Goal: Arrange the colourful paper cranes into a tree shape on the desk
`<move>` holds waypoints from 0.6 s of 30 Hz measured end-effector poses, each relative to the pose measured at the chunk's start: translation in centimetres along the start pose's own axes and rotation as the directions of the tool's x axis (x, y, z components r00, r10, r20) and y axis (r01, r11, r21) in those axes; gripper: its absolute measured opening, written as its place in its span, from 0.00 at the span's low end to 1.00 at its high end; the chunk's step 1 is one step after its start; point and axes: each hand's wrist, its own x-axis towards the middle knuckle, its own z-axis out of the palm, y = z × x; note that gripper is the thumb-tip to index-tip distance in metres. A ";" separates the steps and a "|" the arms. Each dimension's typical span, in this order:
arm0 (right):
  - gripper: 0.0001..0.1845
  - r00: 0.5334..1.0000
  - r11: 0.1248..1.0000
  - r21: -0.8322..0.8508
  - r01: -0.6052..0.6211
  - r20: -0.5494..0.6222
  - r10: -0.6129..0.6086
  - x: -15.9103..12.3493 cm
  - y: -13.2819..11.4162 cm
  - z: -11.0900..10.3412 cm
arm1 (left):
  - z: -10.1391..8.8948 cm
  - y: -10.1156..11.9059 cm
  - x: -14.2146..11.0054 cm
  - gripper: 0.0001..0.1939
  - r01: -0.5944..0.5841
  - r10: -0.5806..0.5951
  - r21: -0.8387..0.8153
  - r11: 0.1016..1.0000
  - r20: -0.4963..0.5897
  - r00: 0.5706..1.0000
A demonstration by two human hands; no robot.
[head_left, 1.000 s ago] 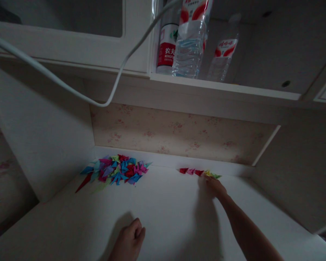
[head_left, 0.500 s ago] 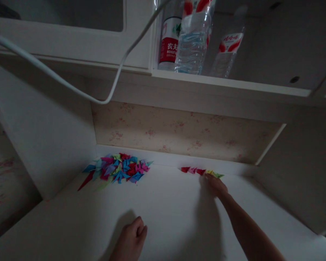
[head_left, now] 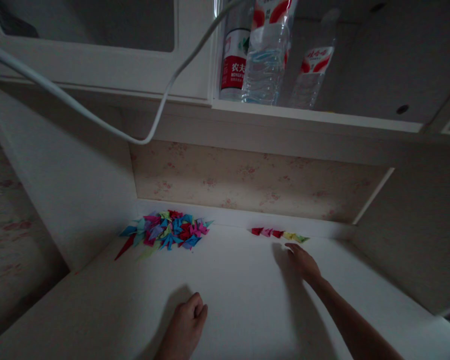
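The scene is dimly lit, in greyish tones. The white desk (head_left: 232, 280) is left palest near its middle; soft shadows are cast on it, to the left of both the left hand (head_left: 184, 322) and the right hand (head_left: 303, 262). The shelf (head_left: 375, 65) is sunk in gloom, though small glints are caught on the front bottle (head_left: 264, 70). Toward the edges, shapes are stretched, and fine detail is softened.

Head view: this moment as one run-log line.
left hand: curled | right hand: near multicoloured folded-paper row | multicoloured folded-paper heap: back left, white tabletop
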 end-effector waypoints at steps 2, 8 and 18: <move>0.24 1.000 0.999 0.048 0.005 -0.002 -0.004 -2.4 -0.7 -0.1 | -0.2 0.2 -0.1 0.13 -0.009 0.009 0.002 1.000 0.002 1.000; 0.23 0.994 0.737 0.667 -0.108 0.063 0.089 -11.8 -3.9 -0.1 | -0.6 1.0 -0.6 0.14 -0.026 0.026 -0.002 1.000 0.014 1.000; 0.24 0.991 0.632 0.766 -0.122 0.125 0.039 -19.5 -10.8 1.0 | -1.6 0.3 1.7 0.11 -0.023 0.046 0.253 0.967 -0.086 0.995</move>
